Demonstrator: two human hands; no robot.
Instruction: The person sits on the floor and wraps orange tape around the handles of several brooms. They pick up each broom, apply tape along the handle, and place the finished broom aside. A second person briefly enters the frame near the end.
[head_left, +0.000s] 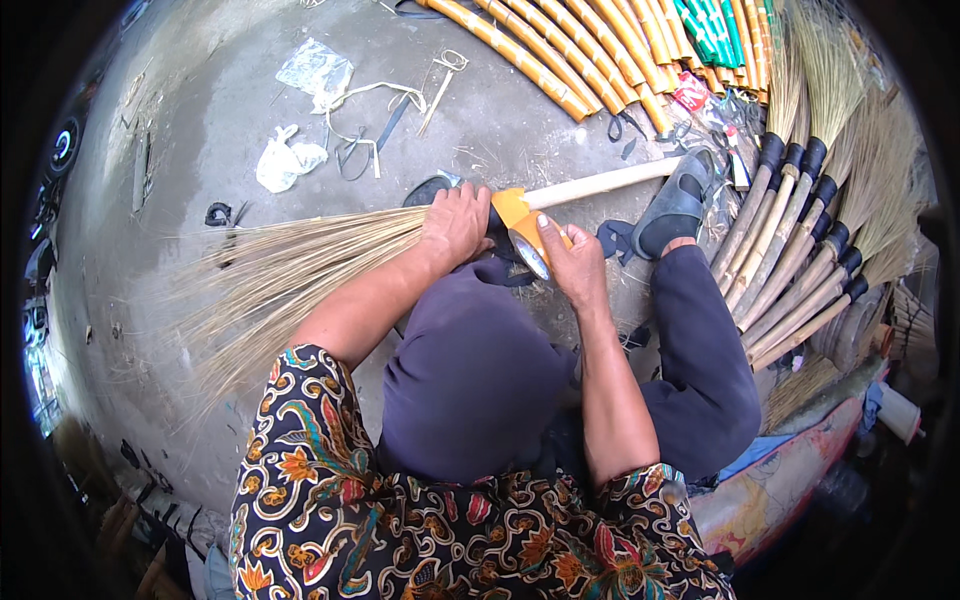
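A broom with straw-coloured bristles (310,260) lies across in front of my knees, its pale wooden handle (605,183) running to the right toward my sandalled foot. My left hand (460,222) is closed around the bound top of the bristles. My right hand (577,262) grips a roll of orange-yellow tape (531,252), thumb on top. A strip from the roll runs up onto the broom's neck, where an orange-yellow band (511,205) wraps the base of the handle. Dark binding shows between that band and my left hand. The fingers under the roll are partly hidden.
Several brooms with black collars (790,160) lie at the right. Orange and green banded sticks (560,55) are spread at the far side. Crumpled clear plastic (288,160), cord loops (375,95) and scraps lie on the grey floor (220,120). My sandal (680,200) is beside the handle's end.
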